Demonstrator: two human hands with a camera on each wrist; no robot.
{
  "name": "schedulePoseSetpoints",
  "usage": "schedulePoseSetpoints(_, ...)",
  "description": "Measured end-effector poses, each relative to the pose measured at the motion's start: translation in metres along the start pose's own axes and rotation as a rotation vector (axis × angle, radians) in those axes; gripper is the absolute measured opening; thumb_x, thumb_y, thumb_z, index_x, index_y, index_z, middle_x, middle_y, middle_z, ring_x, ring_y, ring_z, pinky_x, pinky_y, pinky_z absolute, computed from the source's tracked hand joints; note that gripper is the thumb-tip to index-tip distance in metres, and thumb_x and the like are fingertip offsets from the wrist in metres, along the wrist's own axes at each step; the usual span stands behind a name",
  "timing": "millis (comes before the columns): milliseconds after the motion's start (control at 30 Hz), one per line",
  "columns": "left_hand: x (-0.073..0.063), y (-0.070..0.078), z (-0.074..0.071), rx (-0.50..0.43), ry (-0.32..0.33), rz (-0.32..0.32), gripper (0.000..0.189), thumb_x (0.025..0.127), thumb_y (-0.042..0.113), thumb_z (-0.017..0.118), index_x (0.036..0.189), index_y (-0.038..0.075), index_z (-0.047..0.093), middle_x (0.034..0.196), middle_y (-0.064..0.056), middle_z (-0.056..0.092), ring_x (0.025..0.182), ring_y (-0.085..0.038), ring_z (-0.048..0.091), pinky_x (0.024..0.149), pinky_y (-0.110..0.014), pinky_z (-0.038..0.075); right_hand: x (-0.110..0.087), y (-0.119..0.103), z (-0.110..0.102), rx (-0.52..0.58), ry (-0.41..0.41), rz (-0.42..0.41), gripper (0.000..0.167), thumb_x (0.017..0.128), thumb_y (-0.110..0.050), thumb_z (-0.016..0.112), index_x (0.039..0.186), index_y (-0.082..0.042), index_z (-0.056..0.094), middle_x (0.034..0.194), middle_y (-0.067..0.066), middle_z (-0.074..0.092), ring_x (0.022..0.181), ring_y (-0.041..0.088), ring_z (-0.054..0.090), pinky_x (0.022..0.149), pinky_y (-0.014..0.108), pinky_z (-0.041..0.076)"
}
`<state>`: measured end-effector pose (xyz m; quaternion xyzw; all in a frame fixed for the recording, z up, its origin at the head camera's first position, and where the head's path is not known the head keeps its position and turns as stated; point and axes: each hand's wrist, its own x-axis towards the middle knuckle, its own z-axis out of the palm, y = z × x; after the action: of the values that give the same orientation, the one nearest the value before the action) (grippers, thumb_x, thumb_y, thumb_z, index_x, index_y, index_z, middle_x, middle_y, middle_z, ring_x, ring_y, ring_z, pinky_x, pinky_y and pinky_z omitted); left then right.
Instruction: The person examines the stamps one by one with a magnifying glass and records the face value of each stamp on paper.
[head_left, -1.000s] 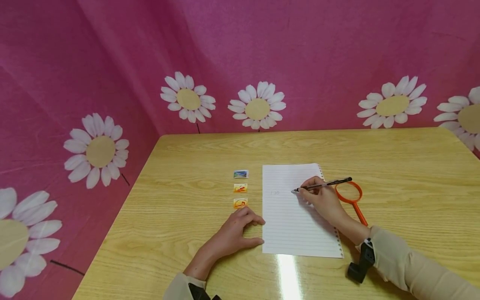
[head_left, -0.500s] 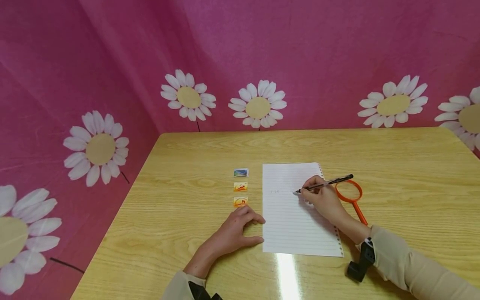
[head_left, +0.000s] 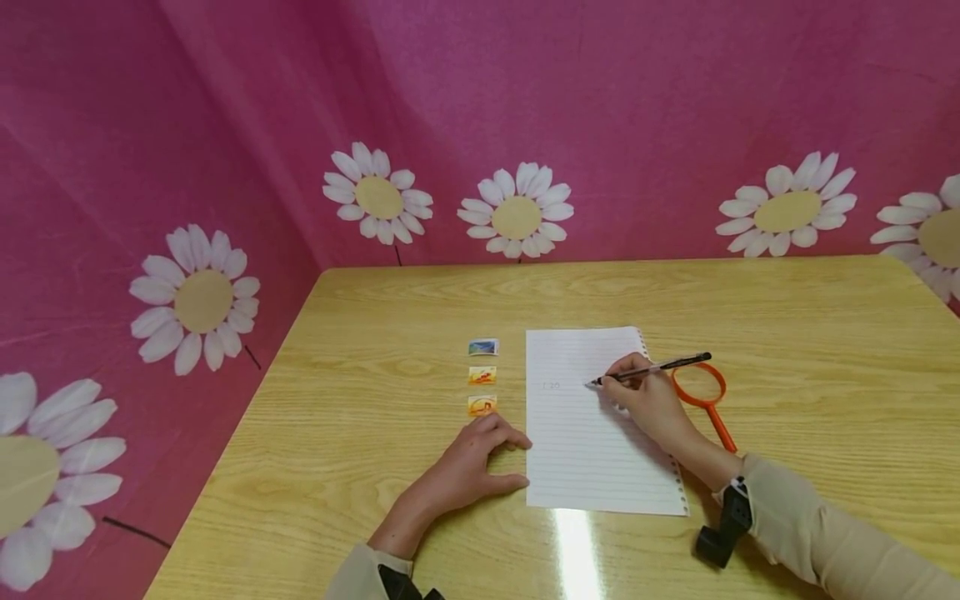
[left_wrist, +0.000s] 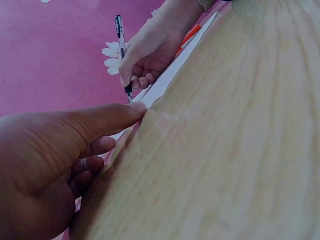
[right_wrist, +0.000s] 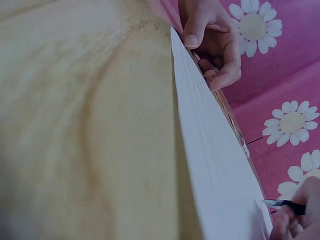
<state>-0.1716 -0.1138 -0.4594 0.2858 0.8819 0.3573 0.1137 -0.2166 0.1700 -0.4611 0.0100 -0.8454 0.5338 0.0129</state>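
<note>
My right hand (head_left: 651, 402) pinches a black-and-clear pen (head_left: 675, 362), its tip at the lined paper (head_left: 600, 467). Faint figures, a mark and what looks like "20", stand on the sheet left of the tip. My left hand (head_left: 472, 462) rests at the paper's left edge, thumb and fingertips touching that edge. In the left wrist view the thumb (left_wrist: 107, 120) lies at the sheet's edge while the other fingers bend loosely. Above the left hand lie three small stamp-like pictures in a column: a blue one (head_left: 483, 347), a yellow one (head_left: 482, 376) and another yellow one (head_left: 482, 405) by the fingers.
An orange magnifying glass (head_left: 716, 421) lies right of the paper, close to my right forearm. The wooden table (head_left: 337, 400) carries everything. A pink curtain with daisies (head_left: 637, 108) hangs behind it and on the left. A camera (head_left: 723, 529) is strapped to my right wrist.
The pen in my right hand has shifted very slightly to the right, its tip staying on the same line. The left hand, stamp-like pictures and magnifying glass stay put.
</note>
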Motion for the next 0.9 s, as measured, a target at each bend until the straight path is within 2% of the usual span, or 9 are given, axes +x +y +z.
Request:
schedulePoseSetpoints(167,-0.0008,-0.0009,0.0009,-0.003,-0.002,-0.01,0.034,0.085,0.033,0.076,0.115,0.02,0.066,0.109,0.004,0.056,0.103,-0.012,0.048,0.094,-0.033,0.04,-0.0009,0.0011,0.0002,0.041,0.023,0.026,0.02,0.092,-0.014,0.064,0.102,0.002,0.056,0.078,-0.001,0.058,0.06,0.004,0.054,0.054,0.022,0.046)
schedulePoseSetpoints(600,0.0004,-0.0001,0.0,-0.006,-0.009,-0.021,0.035,0.085,0.033,0.076,0.116,0.02,0.066,0.11,0.003,0.055,0.103,-0.012,0.047,0.094,-0.032,0.039,0.0002,0.0016,0.0003,-0.014,0.029,-0.006,0.018,0.093,-0.014,0.065,0.101,0.0,0.056,0.077,0.002,0.057,0.059,0.004,0.052,0.054,0.021,0.043)
schedulePoseSetpoints(900,-0.0009,0.0007,0.0001,-0.001,-0.005,-0.024,0.035,0.085,0.032,0.077,0.116,0.02,0.066,0.11,0.003,0.056,0.103,-0.012,0.047,0.094,-0.033,0.039,-0.0011,-0.0003,0.0002,-0.01,0.01,-0.001,0.015,0.091,-0.011,0.063,0.099,0.0,0.056,0.076,0.001,0.057,0.06,0.004,0.053,0.054,0.021,0.043)
